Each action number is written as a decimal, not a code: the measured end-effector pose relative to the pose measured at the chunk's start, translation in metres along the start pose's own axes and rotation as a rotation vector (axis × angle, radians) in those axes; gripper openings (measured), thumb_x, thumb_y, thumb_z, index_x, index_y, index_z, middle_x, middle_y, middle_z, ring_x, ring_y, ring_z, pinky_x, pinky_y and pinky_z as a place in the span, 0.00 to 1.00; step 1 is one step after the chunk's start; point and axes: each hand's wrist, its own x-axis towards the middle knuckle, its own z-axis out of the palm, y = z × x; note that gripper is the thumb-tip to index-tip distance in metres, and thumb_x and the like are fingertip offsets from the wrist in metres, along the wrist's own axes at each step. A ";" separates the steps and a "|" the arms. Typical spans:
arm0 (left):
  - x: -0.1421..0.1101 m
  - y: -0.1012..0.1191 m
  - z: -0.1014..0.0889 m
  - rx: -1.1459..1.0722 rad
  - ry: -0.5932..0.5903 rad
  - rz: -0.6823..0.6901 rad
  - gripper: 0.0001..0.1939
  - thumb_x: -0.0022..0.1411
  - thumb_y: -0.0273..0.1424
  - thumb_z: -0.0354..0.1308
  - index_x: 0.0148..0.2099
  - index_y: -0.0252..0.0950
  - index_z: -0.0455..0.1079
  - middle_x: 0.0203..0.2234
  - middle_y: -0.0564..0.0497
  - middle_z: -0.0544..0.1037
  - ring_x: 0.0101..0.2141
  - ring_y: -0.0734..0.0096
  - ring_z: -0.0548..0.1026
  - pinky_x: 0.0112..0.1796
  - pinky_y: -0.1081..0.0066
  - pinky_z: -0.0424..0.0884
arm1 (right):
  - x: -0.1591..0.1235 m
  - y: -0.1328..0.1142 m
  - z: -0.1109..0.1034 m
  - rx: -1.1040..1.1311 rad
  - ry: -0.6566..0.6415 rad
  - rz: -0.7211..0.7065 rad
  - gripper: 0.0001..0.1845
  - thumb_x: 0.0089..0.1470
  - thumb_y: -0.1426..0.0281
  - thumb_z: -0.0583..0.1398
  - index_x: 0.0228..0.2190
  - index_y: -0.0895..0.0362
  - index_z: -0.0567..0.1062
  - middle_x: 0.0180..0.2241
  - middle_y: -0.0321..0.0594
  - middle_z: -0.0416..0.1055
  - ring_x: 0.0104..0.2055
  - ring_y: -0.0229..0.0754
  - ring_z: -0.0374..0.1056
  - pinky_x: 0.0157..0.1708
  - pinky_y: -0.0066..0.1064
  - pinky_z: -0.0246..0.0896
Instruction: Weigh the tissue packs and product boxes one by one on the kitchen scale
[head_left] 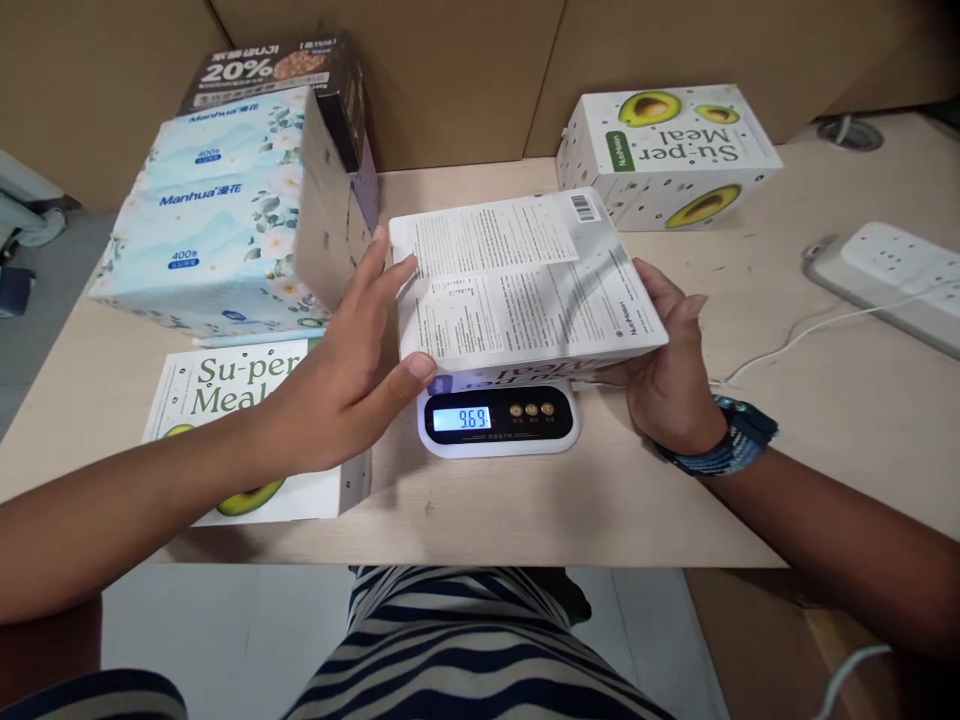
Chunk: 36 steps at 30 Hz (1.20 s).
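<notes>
Striped fabric, navy and white, fills the bottom centre of the frame, closest to us, just under the edge of the pale wooden table. Above it, near mid-frame, sits a small rounded white scale with a glossy black panel and a lit blue readout. On the scale rests a flat rectangular white carton, smooth cardboard, its upturned face covered in fine print with a barcode at its far corner.

Our left hand reaches in from the lower left, forearm stretched, palm turned toward the carton; its grip is spread apart, fingertips touching the carton's left edge and the thumb near its front corner. Our right hand, with a blue woven band at the wrist, comes from the lower right and cups the carton's right end, fingers underneath and thumb along the side, loosely closed on it.

At upper left stands a soft plastic-wrapped tissue pack with a dark box behind. A second avocado-printed carton lies at left, a third at upper right. A white power strip lies at the right edge.
</notes>
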 end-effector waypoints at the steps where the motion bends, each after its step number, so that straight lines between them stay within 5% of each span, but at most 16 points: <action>1: 0.000 -0.003 0.001 -0.008 0.017 0.015 0.48 0.74 0.57 0.62 0.84 0.52 0.45 0.86 0.45 0.38 0.83 0.36 0.36 0.76 0.28 0.55 | -0.001 -0.002 0.001 0.006 0.006 0.012 0.42 0.67 0.31 0.50 0.69 0.40 0.71 0.71 0.40 0.72 0.80 0.58 0.60 0.68 0.59 0.75; 6: -0.002 -0.003 -0.001 0.086 -0.054 0.073 0.43 0.82 0.47 0.52 0.85 0.42 0.36 0.85 0.36 0.32 0.83 0.37 0.32 0.74 0.25 0.59 | -0.002 -0.008 0.003 0.005 -0.007 0.077 0.48 0.63 0.28 0.51 0.70 0.42 0.70 0.72 0.44 0.70 0.77 0.64 0.65 0.65 0.64 0.76; 10: -0.003 -0.004 0.001 0.119 0.015 0.095 0.43 0.80 0.48 0.57 0.85 0.45 0.42 0.85 0.38 0.41 0.83 0.37 0.39 0.71 0.26 0.66 | -0.001 -0.009 0.002 -0.062 -0.027 0.083 0.50 0.62 0.26 0.49 0.71 0.41 0.69 0.73 0.44 0.69 0.79 0.65 0.62 0.66 0.65 0.75; 16: -0.005 -0.014 0.010 0.118 0.050 0.138 0.43 0.82 0.48 0.54 0.86 0.46 0.37 0.86 0.44 0.39 0.84 0.41 0.37 0.74 0.28 0.60 | -0.004 -0.010 0.003 -0.030 0.071 0.048 0.48 0.66 0.31 0.52 0.73 0.47 0.66 0.74 0.45 0.70 0.84 0.57 0.52 0.84 0.57 0.47; 19: -0.005 -0.014 0.009 0.099 0.055 0.129 0.43 0.81 0.49 0.55 0.86 0.47 0.39 0.85 0.45 0.41 0.84 0.41 0.38 0.73 0.27 0.62 | -0.006 -0.012 0.004 0.002 0.066 0.056 0.48 0.65 0.31 0.54 0.72 0.47 0.67 0.74 0.43 0.70 0.84 0.55 0.52 0.85 0.54 0.43; 23: -0.003 -0.009 0.007 0.018 0.072 0.046 0.45 0.77 0.53 0.61 0.84 0.48 0.46 0.85 0.46 0.47 0.84 0.39 0.41 0.73 0.27 0.64 | -0.008 -0.020 0.007 0.048 0.043 0.093 0.45 0.65 0.32 0.57 0.71 0.44 0.69 0.74 0.39 0.70 0.83 0.53 0.54 0.83 0.51 0.52; 28: -0.001 0.000 0.007 -0.066 0.032 -0.121 0.54 0.71 0.60 0.63 0.85 0.48 0.43 0.86 0.49 0.35 0.83 0.38 0.28 0.78 0.27 0.50 | 0.012 -0.051 0.004 0.114 -0.215 0.362 0.47 0.63 0.28 0.51 0.60 0.51 0.81 0.62 0.49 0.82 0.69 0.62 0.76 0.60 0.52 0.80; 32: 0.008 0.012 0.007 -0.137 -0.078 -0.272 0.62 0.69 0.66 0.60 0.86 0.46 0.30 0.84 0.48 0.18 0.82 0.33 0.24 0.78 0.27 0.44 | 0.043 -0.078 0.006 0.078 -0.461 0.472 0.47 0.58 0.29 0.59 0.59 0.51 0.82 0.53 0.48 0.87 0.62 0.62 0.81 0.58 0.54 0.81; 36: 0.020 0.030 0.005 -0.299 -0.060 -0.505 0.60 0.71 0.72 0.38 0.85 0.41 0.21 0.85 0.41 0.25 0.84 0.38 0.29 0.79 0.30 0.36 | 0.053 -0.097 0.023 0.001 -0.550 0.416 0.40 0.52 0.40 0.73 0.57 0.52 0.84 0.55 0.48 0.86 0.62 0.63 0.80 0.68 0.59 0.75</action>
